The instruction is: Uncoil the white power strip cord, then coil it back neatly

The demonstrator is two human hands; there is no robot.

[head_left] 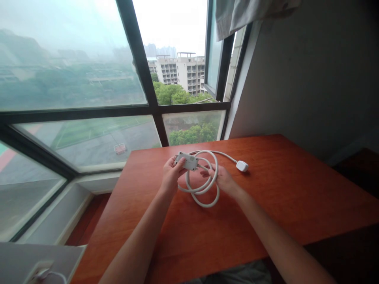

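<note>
My left hand (171,172) grips a small white power strip (186,161), thumb across the face that shows, fingers behind it. Screws mark its corners, and no sockets show on this side. From its right end a thick white cord (207,205) runs off in several loose loops above and on the table. My right hand (220,178) is closed on part of these loops, just right of the strip; the cord partly covers its fingers. Beyond that hand, the cord's white plug (242,166) lies on the tabletop.
The reddish-brown wooden table (284,185) reaches to the windows and the grey wall (299,86). One window sash (217,55) stands open, a curtain (248,14) hanging above. A wall socket (40,272) with a white cable is at the lower left.
</note>
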